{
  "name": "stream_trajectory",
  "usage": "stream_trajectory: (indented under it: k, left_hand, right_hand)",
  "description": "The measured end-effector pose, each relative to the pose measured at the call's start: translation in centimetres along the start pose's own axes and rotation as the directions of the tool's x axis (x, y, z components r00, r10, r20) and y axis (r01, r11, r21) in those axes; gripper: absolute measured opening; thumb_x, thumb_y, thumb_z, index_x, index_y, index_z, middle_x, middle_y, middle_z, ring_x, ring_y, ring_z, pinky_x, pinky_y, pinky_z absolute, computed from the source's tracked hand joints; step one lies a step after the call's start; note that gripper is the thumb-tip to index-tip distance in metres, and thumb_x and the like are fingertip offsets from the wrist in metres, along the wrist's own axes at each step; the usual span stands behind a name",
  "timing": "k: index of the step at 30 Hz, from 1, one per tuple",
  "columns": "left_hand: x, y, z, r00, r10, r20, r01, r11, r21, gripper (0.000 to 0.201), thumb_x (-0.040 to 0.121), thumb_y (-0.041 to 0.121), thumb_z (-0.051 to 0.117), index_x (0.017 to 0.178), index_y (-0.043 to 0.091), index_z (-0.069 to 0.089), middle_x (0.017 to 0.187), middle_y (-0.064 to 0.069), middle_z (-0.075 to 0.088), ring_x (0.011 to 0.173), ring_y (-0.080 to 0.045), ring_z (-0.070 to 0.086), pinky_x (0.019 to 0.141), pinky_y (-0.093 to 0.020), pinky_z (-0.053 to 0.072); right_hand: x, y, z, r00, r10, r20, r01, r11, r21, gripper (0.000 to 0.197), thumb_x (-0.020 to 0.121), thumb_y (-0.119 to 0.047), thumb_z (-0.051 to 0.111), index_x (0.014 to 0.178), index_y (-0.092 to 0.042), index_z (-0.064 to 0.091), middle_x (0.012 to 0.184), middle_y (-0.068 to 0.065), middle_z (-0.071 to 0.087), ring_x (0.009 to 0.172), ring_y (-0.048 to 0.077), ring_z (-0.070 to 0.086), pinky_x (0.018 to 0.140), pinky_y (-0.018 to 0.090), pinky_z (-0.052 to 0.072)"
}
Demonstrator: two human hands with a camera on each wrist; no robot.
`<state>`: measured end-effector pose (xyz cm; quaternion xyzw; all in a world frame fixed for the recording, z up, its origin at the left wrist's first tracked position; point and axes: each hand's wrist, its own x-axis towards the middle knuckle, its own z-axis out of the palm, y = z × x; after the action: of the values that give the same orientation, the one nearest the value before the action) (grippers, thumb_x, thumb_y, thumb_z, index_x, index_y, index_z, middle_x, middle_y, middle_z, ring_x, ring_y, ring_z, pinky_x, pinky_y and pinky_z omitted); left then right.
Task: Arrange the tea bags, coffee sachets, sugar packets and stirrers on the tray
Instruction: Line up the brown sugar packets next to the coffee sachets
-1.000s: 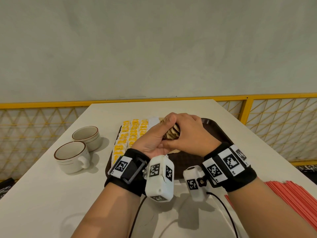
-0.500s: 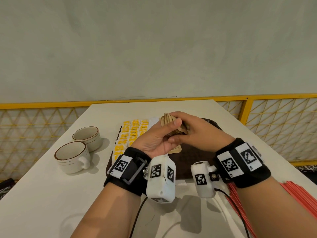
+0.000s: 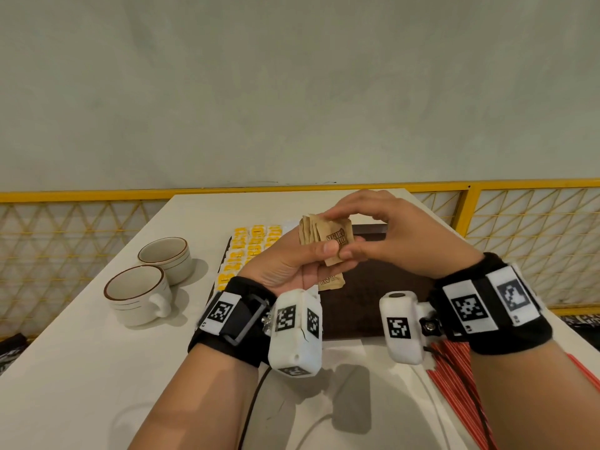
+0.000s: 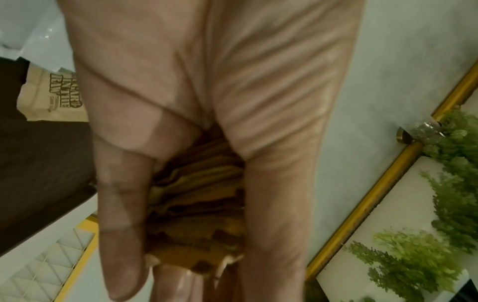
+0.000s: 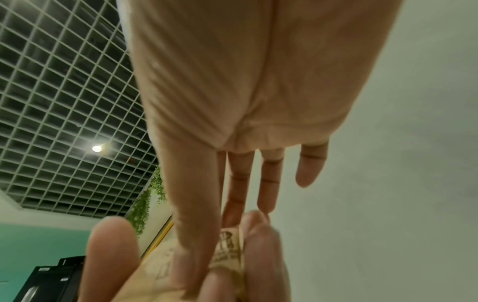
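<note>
pale wall fills the upper half of the head view; below it a white table (image 3: 81,368) runs toward the lower edge, with a dark brown tray (image 3: 373,297) at frame centre.

left hand (image 3: 285,271), centre of frame: fingers and thumb curled round a stack of brown sugar packets (image 3: 316,233). the stack stands on edge, its long axis near vertical, and the printed face of the front packet is turned toward the lower right of the frame. the left wrist view shows the packet edges fanned between thumb and fingers (image 4: 121,204).

right hand (image 3: 399,241), right of centre: thumb and forefinger pinch the front sugar packet (image 3: 336,243), thumb at its lower edge and forefinger at its top edge. the remaining fingers (image 5: 309,163) are extended and hold nothing.

key relation: the front packet lies to the left of the right-hand pinch and sits flat against the stack. the stack is above the bare centre of the tray. judgement: the right hand is the nearer to that packet, so separation probably calls for a pull toward the right of the frame, then a descent to the tray.

one loose sugar packet (image 3: 331,280) lies on the tray just below the left hand. yellow sachets (image 3: 256,238) fill the tray's left part in rows. red stirrers (image 3: 454,378) lie on the table at lower right, off the tray. two cups (image 3: 152,280) stand at left, apart from the tray.
</note>
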<state>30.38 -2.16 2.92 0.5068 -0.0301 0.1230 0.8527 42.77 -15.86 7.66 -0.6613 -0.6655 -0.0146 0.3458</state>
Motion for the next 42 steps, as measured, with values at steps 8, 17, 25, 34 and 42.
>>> stream_trajectory:
  k: [8, 17, 25, 34, 42]
  left_hand:
    - [0.1, 0.0, 0.2, 0.999, -0.031, 0.024, 0.029, 0.998, 0.056, 0.07, 0.047, 0.029, 0.093, 0.108, 0.008, 0.068, 0.104, -0.02, 0.067, 0.098, -0.036, 0.067, 0.084, -0.033, 0.057]
    - [0.8, 0.4, 0.4, 0.96, -0.019, -0.281, 0.02, 1.0, 0.002, 0.037, 0.073, 0.04, 0.063, 0.091, 0.008, 0.058, 0.091, -0.016, 0.066, 0.076, -0.023, 0.07, 0.066, -0.032, 0.06]
    - [1.7, 3.6, -2.3, 0.94, -0.02, -0.341, 0.272, 0.646, 0.713, 0.009, 0.094, 0.015, 0.058, 0.093, 0.015, 0.067, 0.08, 0.0, 0.06, 0.075, -0.017, 0.062, 0.07, -0.029, 0.053]
    - [6.9, 1.7, -4.0, 0.907, -0.288, -0.309, 0.276, -0.15, 0.949, 0.015, 0.095, 0.023, 0.055, 0.108, 0.021, 0.062, 0.098, 0.007, 0.054, 0.068, -0.003, 0.054, 0.061, -0.013, 0.042]
    - [8.8, 0.7, -4.3, 0.886, -0.349, -0.304, 0.196, -0.313, 0.929, 0.013, 0.094, 0.024, 0.056, 0.103, 0.018, 0.064, 0.098, 0.005, 0.056, 0.066, -0.002, 0.046, 0.062, -0.015, 0.037]
  right_hand:
    - [0.0, -0.1, 0.3, 0.997, 0.077, 0.005, -0.077, 0.997, -0.019, 0.033, 0.074, -0.024, 0.079, 0.099, -0.037, 0.062, 0.106, -0.014, 0.06, 0.106, 0.007, 0.049, 0.089, 0.011, 0.036]
    - [0.2, 0.1, 0.9, 0.992, 0.124, -0.023, -0.122, 0.987, 0.101, 0.012, 0.085, -0.013, 0.068, 0.095, -0.012, 0.063, 0.098, 0.0, 0.065, 0.092, 0.01, 0.057, 0.08, 0.022, 0.048]
    - [0.2, 3.6, 1.9, 0.855, 0.473, 0.213, -0.514, 0.716, 0.473, 0.01, 0.09, 0.002, 0.058, 0.096, -0.005, 0.058, 0.105, 0.018, 0.063, 0.092, 0.021, 0.069, 0.073, 0.033, 0.06]
    - [2.1, 7.8, 5.2, 0.645, 0.634, 0.428, -0.764, 0.555, 0.329, 0.017, 0.087, 0.004, 0.061, 0.094, -0.011, 0.056, 0.109, 0.016, 0.064, 0.105, 0.03, 0.064, 0.068, 0.029, 0.06]
    - [1.7, 10.1, 6.4, 0.599, 0.672, 0.436, -0.799, 0.466, 0.38, 0.014, 0.088, 0.005, 0.06, 0.089, -0.008, 0.057, 0.102, 0.018, 0.063, 0.092, 0.027, 0.065, 0.062, 0.026, 0.059]
